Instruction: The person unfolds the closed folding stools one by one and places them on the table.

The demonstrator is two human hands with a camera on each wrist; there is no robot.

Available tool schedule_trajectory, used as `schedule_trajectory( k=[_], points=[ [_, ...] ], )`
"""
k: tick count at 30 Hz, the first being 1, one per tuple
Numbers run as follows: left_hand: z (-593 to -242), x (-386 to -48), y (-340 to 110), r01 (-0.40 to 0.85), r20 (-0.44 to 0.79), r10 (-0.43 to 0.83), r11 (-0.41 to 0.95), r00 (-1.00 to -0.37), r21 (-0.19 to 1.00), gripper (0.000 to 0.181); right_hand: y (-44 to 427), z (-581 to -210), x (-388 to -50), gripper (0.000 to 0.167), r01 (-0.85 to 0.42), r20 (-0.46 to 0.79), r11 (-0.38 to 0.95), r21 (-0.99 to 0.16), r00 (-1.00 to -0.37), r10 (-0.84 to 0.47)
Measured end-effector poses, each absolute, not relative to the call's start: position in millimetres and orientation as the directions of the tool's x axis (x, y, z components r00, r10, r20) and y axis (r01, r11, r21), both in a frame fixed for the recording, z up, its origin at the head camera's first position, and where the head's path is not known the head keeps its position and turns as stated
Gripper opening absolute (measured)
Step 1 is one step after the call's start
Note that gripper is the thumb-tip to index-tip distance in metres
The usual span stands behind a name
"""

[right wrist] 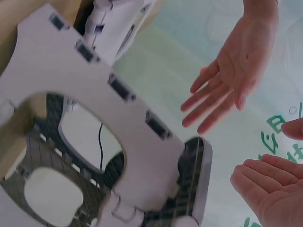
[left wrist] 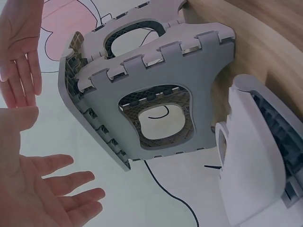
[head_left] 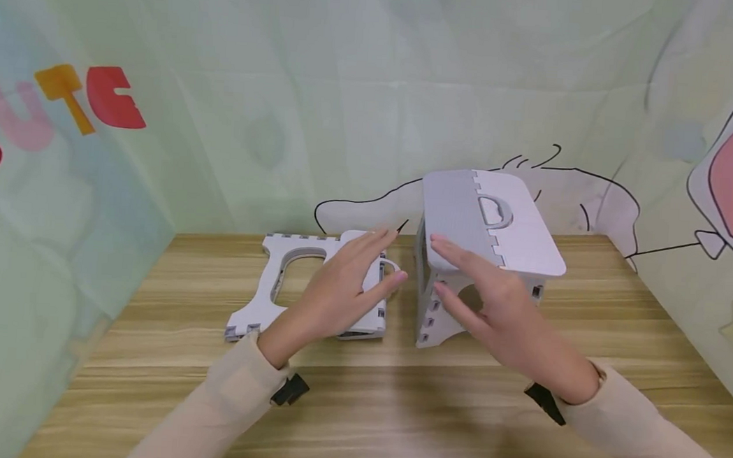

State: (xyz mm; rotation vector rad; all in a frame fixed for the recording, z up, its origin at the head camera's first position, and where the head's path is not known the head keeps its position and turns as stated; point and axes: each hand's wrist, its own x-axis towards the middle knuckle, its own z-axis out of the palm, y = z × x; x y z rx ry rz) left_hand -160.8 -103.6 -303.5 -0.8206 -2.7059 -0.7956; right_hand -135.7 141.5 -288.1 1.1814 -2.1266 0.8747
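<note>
A grey-and-white folding step stool [head_left: 530, 232] stands unfolded on the wooden table, its carry handle in the top. To its left a second folding stool [head_left: 249, 313] lies folded flat, with a handle loop at its right end. My left hand [head_left: 338, 283] is held above the flat stool, fingers straight and holding nothing. My right hand [head_left: 506, 314] hovers in front of the standing stool, fingers extended; whether it touches the stool cannot be told from the head view. In the left wrist view the palms face each other with air between them, beside the standing stool [left wrist: 199, 71].
The wood-grain table [head_left: 354, 424] reaches toward me in front of both stools. A pale green printed curtain [head_left: 349, 102] hangs behind and along both sides, close to the table's edges. Dark straps [head_left: 290, 390] sit at both wrists.
</note>
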Motion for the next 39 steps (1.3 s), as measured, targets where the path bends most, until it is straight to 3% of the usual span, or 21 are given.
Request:
schedule_trajectory(
  k=[7, 15, 28, 39],
  points=[
    [-312.2, -150.2, -117.6, 0.529, 0.311, 0.429, 0.727, -0.848, 0.439, 0.069, 127.6, -310.0, -132.4, 0.048, -0.849, 0.654, 0.388, -0.359, -0.525, -0.544],
    [-321.3, -141.8, -133.3, 0.491, 0.298, 0.396, 0.771, -0.869, 0.406, 0.069, 113.9, -331.2, -126.2, 0.051, -0.726, 0.477, 0.414, -0.549, -0.679, -0.559],
    [-342.7, -136.6, -165.4, 0.430, 0.287, 0.335, 0.809, -0.898, 0.402, 0.071, 83.6, -372.4, -137.2, 0.052, -0.559, 0.292, 0.461, -0.689, -0.796, -0.530],
    [-362.4, -135.0, -201.4, 0.368, 0.243, 0.285, 0.812, -0.927, 0.454, 0.071, 69.5, -391.6, -155.5, 0.058, -0.402, 0.215, 0.403, -0.822, -0.875, -0.434]
  ],
)
